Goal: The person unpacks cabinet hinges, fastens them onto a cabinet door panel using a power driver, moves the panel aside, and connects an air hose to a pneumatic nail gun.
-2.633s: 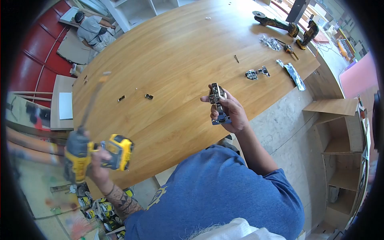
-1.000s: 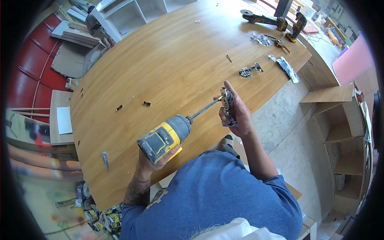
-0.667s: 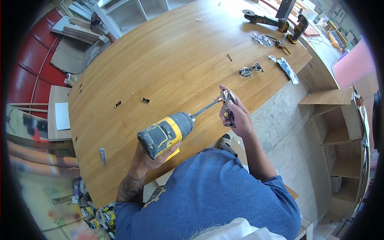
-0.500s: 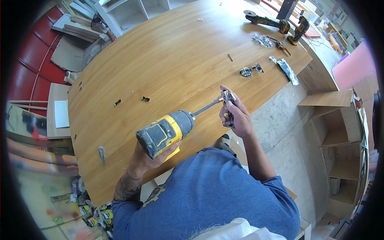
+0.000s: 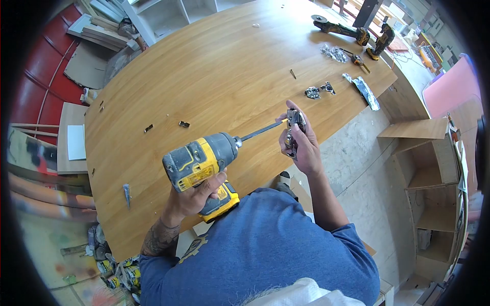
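**Driver bit up at the hinge**

Head view: your left hand (image 5: 194, 200) gripped the impact driver (image 5: 196, 159); your right hand (image 5: 309, 153) clutched a concealed cabinet hinge (image 5: 295, 118) over the table (image 5: 219, 76)'s near edge. Bit (image 5: 261, 131) tip met or nearly met the hinge; couldn't tell if seated. Looked like bit alignment, which called for a steady hinge and straight bit. Snag: right hand sat close to the tip. Farther out lay a second hinge (image 5: 313, 93), a loose screw (image 5: 293, 74) and an angle grinder (image 5: 339, 29).
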A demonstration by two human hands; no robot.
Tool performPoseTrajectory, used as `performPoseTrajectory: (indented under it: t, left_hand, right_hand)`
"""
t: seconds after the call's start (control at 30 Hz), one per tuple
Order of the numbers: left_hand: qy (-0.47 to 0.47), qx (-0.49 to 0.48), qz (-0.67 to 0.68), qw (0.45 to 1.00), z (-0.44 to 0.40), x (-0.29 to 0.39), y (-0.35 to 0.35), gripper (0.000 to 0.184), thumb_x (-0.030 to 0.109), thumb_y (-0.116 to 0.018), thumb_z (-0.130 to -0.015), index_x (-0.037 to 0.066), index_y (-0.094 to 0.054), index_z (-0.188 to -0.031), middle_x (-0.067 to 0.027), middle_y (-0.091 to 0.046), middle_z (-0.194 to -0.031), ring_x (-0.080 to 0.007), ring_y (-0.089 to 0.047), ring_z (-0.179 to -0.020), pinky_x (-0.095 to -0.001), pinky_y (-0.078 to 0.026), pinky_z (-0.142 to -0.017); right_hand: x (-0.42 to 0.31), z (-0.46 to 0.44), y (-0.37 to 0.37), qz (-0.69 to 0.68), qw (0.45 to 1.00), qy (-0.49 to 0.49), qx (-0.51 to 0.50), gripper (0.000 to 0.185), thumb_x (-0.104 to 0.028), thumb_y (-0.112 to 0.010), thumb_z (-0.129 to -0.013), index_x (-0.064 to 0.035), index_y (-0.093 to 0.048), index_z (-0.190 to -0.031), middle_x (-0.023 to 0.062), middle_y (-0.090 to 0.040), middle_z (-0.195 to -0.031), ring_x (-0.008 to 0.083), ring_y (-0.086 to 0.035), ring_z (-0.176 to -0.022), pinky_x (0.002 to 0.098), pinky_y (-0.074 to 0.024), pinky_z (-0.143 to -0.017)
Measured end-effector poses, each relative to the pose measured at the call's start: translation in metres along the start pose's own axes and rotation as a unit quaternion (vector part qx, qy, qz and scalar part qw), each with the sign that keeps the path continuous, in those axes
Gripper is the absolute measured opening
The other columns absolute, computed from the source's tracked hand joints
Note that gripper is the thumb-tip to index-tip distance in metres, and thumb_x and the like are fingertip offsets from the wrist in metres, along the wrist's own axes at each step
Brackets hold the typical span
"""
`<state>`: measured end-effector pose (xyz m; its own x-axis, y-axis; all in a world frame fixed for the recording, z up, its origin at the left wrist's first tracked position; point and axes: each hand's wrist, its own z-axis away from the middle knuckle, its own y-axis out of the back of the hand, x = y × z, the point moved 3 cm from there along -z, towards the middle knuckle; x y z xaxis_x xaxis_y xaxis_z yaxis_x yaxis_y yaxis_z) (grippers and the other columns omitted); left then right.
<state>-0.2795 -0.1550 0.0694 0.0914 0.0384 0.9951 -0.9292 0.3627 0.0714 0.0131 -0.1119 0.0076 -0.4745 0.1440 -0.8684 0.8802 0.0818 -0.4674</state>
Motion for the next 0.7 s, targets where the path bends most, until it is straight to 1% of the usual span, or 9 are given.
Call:
performPoseTrajectory:
  t: [0.07, 0.17, 0.23, 0.27, 0.4, 0.5, 0.57, 0.6, 0.7]
  left_hand:
    - [0.011, -0.001, 0.012, 1.000, 0.002, -0.002, 0.002, 0.020, 0.014, -0.076, -0.100, 0.000, -0.072, -0.114, -0.0035, -0.073, -0.093, -0.0065, -0.063, -0.066, -0.0237, -0.055, -0.060]
    - [-0.019, 0.010, -0.020, 1.000, 0.004, 0.003, 0.003, 0.020, 0.014, -0.076, -0.100, -0.001, -0.072, -0.113, -0.0038, -0.074, -0.094, -0.0062, -0.063, -0.065, -0.0236, -0.054, -0.058]
    - [-0.014, -0.014, -0.103, 0.994, 0.007, 0.000, 0.009, 0.020, 0.016, -0.077, -0.099, 0.004, -0.075, -0.115, -0.0059, -0.075, -0.098, -0.0125, -0.069, -0.071, -0.0288, -0.057, -0.064]
    - [-0.016, -0.010, -0.103, 0.995, 0.008, 0.002, 0.009, 0.020, 0.016, -0.077, -0.099, 0.004, -0.075, -0.115, -0.0059, -0.075, -0.098, -0.0125, -0.069, -0.071, -0.0288, -0.057, -0.064]
    - [-0.106, -0.054, -0.277, 0.953, 0.012, 0.007, 0.012, 0.022, 0.018, -0.077, -0.095, 0.017, -0.078, -0.117, -0.0078, -0.075, -0.098, -0.0267, -0.073, -0.092, -0.0429, -0.058, -0.084]
    - [-0.087, -0.058, -0.297, 0.949, 0.012, 0.010, 0.013, 0.020, 0.019, -0.078, -0.094, 0.014, -0.079, -0.114, -0.0067, -0.076, -0.100, -0.0247, -0.074, -0.094, -0.0435, -0.057, -0.085]
    - [-0.193, -0.064, -0.326, 0.923, 0.008, 0.018, 0.011, 0.021, 0.020, -0.079, -0.093, 0.013, -0.078, -0.113, -0.0067, -0.077, -0.103, -0.0253, -0.074, -0.097, -0.0436, -0.057, -0.086]
    - [-0.193, -0.063, -0.325, 0.924, 0.006, 0.019, 0.013, 0.021, 0.020, -0.079, -0.093, 0.013, -0.078, -0.113, -0.0067, -0.077, -0.103, -0.0253, -0.074, -0.097, -0.0436, -0.057, -0.086]
    - [-0.272, -0.068, -0.430, 0.858, 0.004, 0.022, 0.021, 0.022, 0.022, -0.080, -0.092, 0.012, -0.077, -0.112, -0.0071, -0.078, -0.105, -0.0274, -0.074, -0.097, -0.0438, -0.058, -0.087]
  right_hand:
    - [-0.004, -0.002, -0.004, 0.022, 1.000, 0.019, -0.008, 0.055, -0.019, -0.043, -0.115, -0.0052, -0.029, -0.166, 0.0142, -0.062, -0.121, 0.0075, -0.050, -0.062, 0.0220, -0.0382, -0.052]
    - [-0.002, -0.003, -0.006, 0.051, 0.998, 0.013, -0.017, 0.054, -0.019, -0.042, -0.115, -0.0048, -0.030, -0.166, 0.0145, -0.061, -0.123, 0.0073, -0.050, -0.062, 0.0218, -0.0380, -0.051]
    - [-0.003, -0.004, -0.010, 0.058, 0.998, 0.013, -0.015, 0.054, -0.018, -0.041, -0.115, -0.0048, -0.029, -0.166, 0.0145, -0.061, -0.123, 0.0073, -0.050, -0.062, 0.0216, -0.0378, -0.051]
    - [-0.003, -0.004, -0.011, 0.063, 0.998, 0.011, -0.008, 0.054, -0.017, -0.041, -0.115, -0.0047, -0.029, -0.166, 0.0145, -0.061, -0.124, 0.0072, -0.049, -0.062, 0.0215, -0.0377, -0.051]
    - [0.003, -0.004, -0.011, 0.036, 0.999, 0.001, -0.020, 0.056, -0.017, -0.042, -0.113, -0.0011, -0.027, -0.165, 0.0125, -0.060, -0.131, 0.0091, -0.055, -0.059, 0.0227, -0.0387, -0.048]
    - [0.003, -0.003, -0.012, 0.023, 1.000, 0.005, -0.016, 0.056, -0.015, -0.041, -0.113, -0.0022, -0.027, -0.165, 0.0129, -0.060, -0.131, 0.0097, -0.057, -0.062, 0.0232, -0.0398, -0.049]
    - [0.002, -0.003, -0.010, 0.027, 0.999, -0.009, -0.028, 0.057, -0.014, -0.042, -0.112, -0.0025, -0.027, -0.165, 0.0134, -0.060, -0.130, 0.0099, -0.057, -0.063, 0.0232, -0.0401, -0.049]
    - [0.000, -0.003, -0.010, 0.028, 0.999, -0.010, -0.030, 0.057, -0.014, -0.042, -0.112, -0.0025, -0.027, -0.165, 0.0134, -0.060, -0.130, 0.0099, -0.057, -0.063, 0.0232, -0.0401, -0.049]
    - [-0.001, -0.002, -0.010, 0.016, 0.999, -0.036, -0.031, 0.056, -0.014, -0.042, -0.112, -0.0039, -0.029, -0.166, 0.0141, -0.060, -0.130, 0.0101, -0.057, -0.063, 0.0229, -0.0400, -0.050]
